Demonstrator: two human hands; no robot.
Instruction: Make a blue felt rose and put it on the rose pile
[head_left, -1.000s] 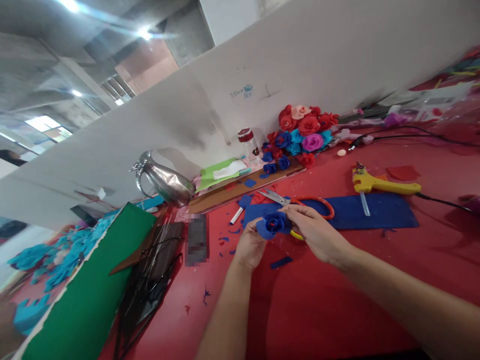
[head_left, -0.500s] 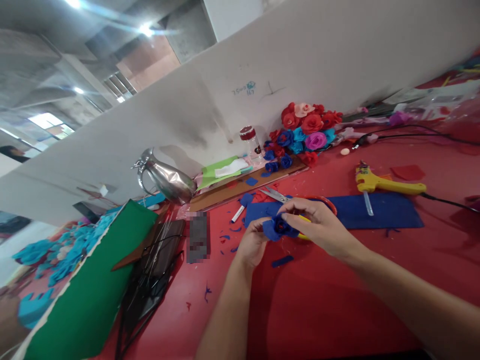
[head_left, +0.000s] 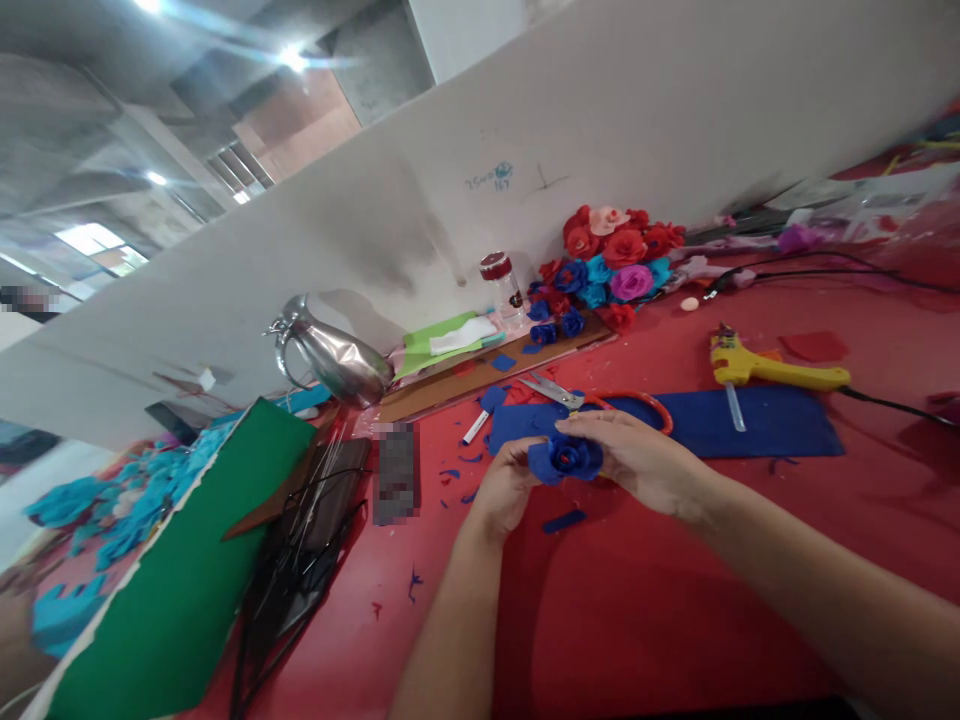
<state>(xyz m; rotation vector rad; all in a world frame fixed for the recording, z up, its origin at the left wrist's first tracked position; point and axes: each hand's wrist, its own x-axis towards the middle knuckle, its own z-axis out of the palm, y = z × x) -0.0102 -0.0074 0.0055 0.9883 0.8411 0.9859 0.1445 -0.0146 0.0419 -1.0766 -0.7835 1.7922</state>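
Nearest the camera, both forearms reach in over the red table (head_left: pixel 637 620). L hand (head_left: pixel 504 490) and R hand (head_left: pixel 645 462) meet on a small blue felt rose (head_left: pixel 568 458), held just above the tabletop. L fingers (head_left: pixel 517 458) curl up under and behind the rose, pinching its left side; R fingers (head_left: pixel 592 425) close over its top and right side, so both hands grip it w/ a narrow hold. Just below the rose lies a small blue felt scrap (head_left: pixel 564 521) on the red surface, w/ more blue bits to the left.

Behind the hands: a long blue felt sheet (head_left: pixel 750 425), scissors (head_left: pixel 559 392) w/ red-orange handles lying on its left end, a white marker (head_left: pixel 474 428) beside that. Yellow glue gun (head_left: pixel 765 370) rests at the sheet's far edge, nozzle end at left, cord off to the right.

Left side: green sheet (head_left: pixel 187 590) propped at the table edge, dark bundle of wires (head_left: pixel 300 580) next to it, turquoise cut shapes beyond.

Farther back, by the white partition: metal jug (head_left: pixel 330 358), light-green paper stack (head_left: pixel 442 342), clear jar w/ red lid (head_left: pixel 504 285), and a pile of finished felt roses (head_left: pixel 611 262) in red, blue, turquoise, pink & purple.
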